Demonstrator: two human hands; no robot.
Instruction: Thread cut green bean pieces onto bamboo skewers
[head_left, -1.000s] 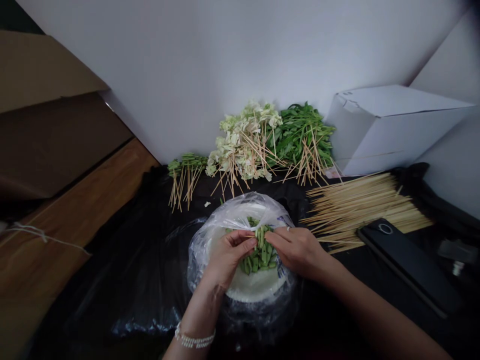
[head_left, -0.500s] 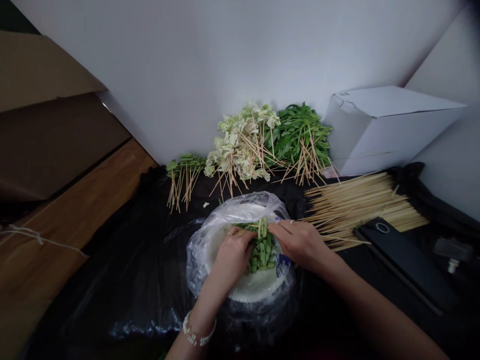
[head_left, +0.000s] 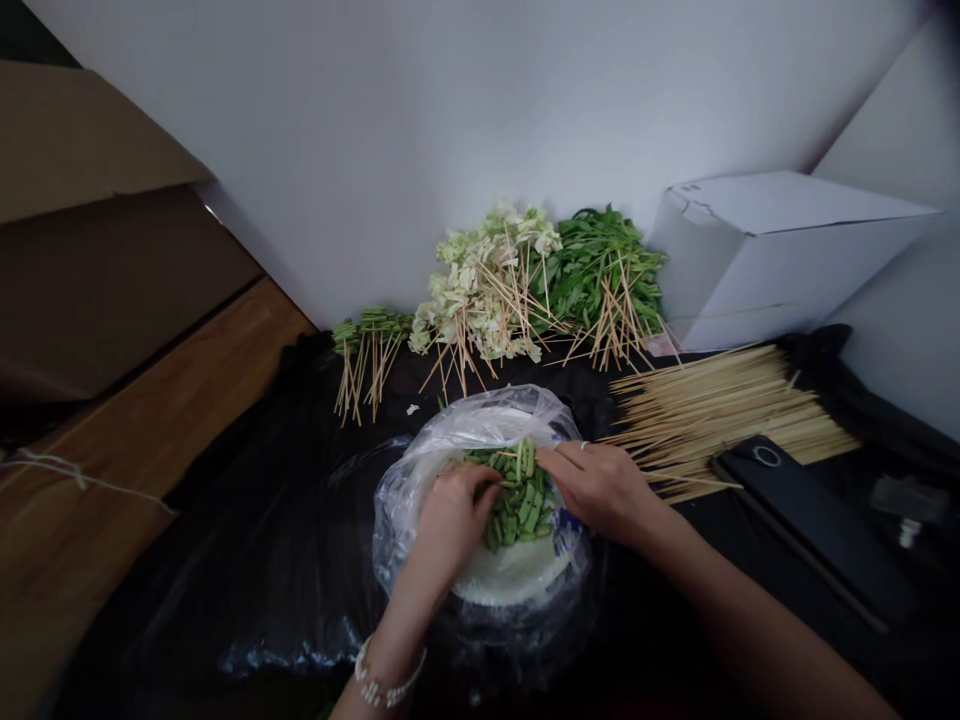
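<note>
Right hand: The person's right hand (head_left: 604, 490) pinches a thin skewer (head_left: 508, 455) at the bowl's far right, its fingertips against the threaded bean pieces (head_left: 526, 457).
Skewer: Its long axis runs roughly left to right above the heap, a short pale tip showing on the left, toward the other hand; the shaft to the right is hidden by the fingers.
Threaded pieces: Side by side, they stand crosswise to the skewer, lying near to far.
Left hand: The left hand (head_left: 452, 510) reaches in over the bowl's left side, thumb and forefinger curled with a narrow gap between them; whether a piece sits at the fingertips, one cannot tell.
Loose green beans: The cut beans (head_left: 525, 508) lie between the hands and on the near side of the skewer, pointing various ways; the left thumb is right beside them.
White bowl: The bowl (head_left: 510, 580) holds the heap, with clear plastic (head_left: 396, 515) around it.
Far right: Bare skewers (head_left: 720, 415) lie in a spread beyond the right wrist, beside a dark phone (head_left: 814, 530).
</note>
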